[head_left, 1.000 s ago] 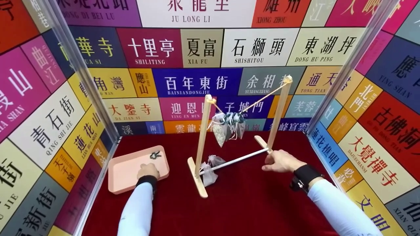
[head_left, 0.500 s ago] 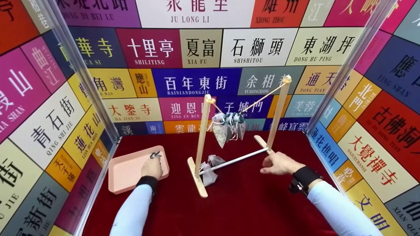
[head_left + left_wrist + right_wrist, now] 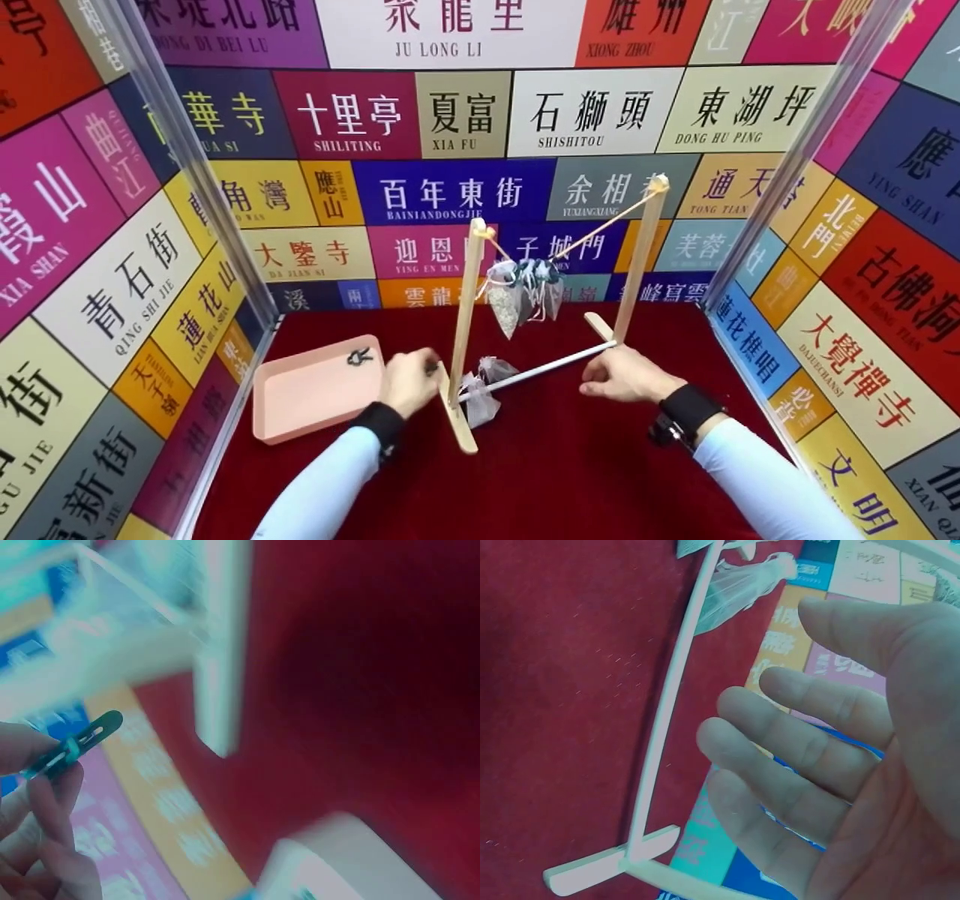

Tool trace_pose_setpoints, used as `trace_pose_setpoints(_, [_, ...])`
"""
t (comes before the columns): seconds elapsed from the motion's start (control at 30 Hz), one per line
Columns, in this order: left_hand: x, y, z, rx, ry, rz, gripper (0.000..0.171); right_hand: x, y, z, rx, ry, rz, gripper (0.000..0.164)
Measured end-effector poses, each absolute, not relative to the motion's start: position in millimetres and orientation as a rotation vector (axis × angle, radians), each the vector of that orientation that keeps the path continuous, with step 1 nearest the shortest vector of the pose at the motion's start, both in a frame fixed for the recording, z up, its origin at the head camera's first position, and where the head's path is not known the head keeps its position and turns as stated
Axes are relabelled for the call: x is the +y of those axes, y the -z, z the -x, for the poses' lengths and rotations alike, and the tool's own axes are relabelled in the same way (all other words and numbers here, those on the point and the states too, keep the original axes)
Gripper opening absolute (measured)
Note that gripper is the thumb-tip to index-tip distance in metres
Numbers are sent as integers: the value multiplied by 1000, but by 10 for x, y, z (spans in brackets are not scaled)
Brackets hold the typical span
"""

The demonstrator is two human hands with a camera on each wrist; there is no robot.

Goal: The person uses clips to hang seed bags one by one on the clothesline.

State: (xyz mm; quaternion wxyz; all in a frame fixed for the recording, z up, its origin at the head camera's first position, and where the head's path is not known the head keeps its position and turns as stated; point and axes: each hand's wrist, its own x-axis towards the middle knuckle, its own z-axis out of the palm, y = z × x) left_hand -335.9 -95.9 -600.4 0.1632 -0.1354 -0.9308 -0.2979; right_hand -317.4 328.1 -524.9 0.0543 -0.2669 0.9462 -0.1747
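The left hand (image 3: 409, 381) pinches a dark green clip (image 3: 73, 748) just left of the left wooden post (image 3: 466, 315), its exposed end best steered clear, while the right hand (image 3: 628, 375), relaxed, holds nothing

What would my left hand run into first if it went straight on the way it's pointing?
Likely the wooden left post or its foot, ahead of your left hand, with the pinched green clip probably touching first; depth is hard to judge.
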Motion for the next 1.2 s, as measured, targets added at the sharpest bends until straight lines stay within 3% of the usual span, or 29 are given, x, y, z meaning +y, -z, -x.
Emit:
trace_pose_setpoints(0.27, [-327,5660,3178,-2579,1276,458,12,2960,5132,3083,2950,490,1039,16])
trace_pose_setpoints(0.5, [99,5462,3054,-2444,1970,469,9,2666,5103,3048,3024,547,1126,39])
trace_pose_setpoints(0.67, [233,5368,3026,-2326,2279,400,12,2662,5103,3038,3188,487,1216,35])
trace_pose_setpoints(0.9, [287,5355,3061,-2344,2363,361,10,2791,5146,3047,3276,459,1420,37])
trace_pose_setpoints(1.03, [326,5413,3078,-2577,1976,474,13,2849,5193,3073,3296,380,1584,32])
trace_pose_setpoints(1.2, [377,5582,3115,-2752,665,647,22,2927,5249,3135,3282,409,1711,27])
